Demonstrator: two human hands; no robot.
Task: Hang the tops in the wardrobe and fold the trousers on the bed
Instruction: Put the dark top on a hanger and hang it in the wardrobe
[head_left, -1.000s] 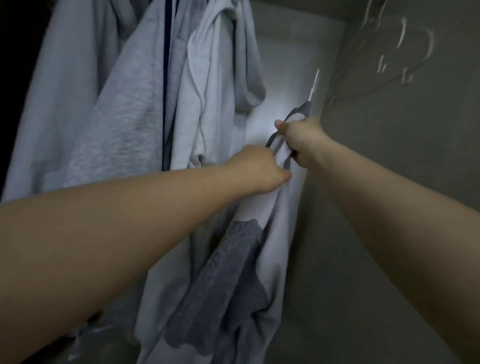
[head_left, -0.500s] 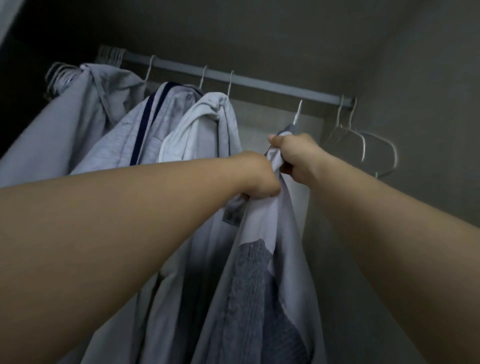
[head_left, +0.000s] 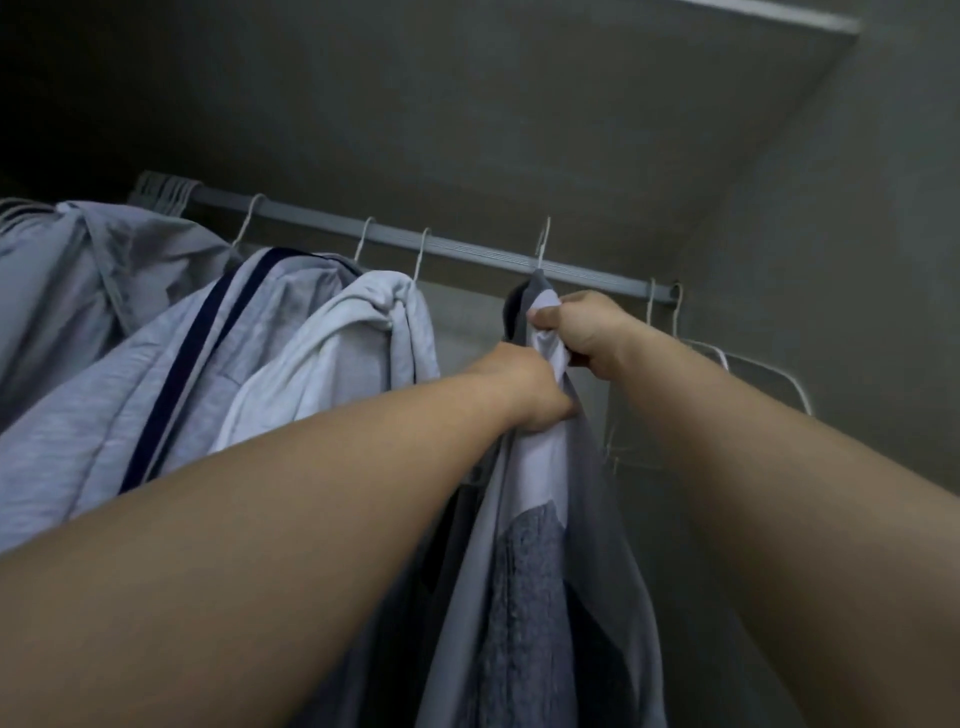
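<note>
Grey-and-white top (head_left: 545, 467) hangs near the rail's (head_left: 467, 249) right end, hanger hook (head_left: 543, 244) over it. Left hand (head_left: 524, 389) and right hand (head_left: 582, 332) both grip its fabric. Open rail lies between it and the white top (head_left: 332, 358); empty hangers (head_left: 727, 364) crowd the side wall (head_left: 857, 312).

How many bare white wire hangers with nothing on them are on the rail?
2 show plainly, at the right end of the grey rail: hooks side by side. A bunch at the far left is too blurred to count.
</note>
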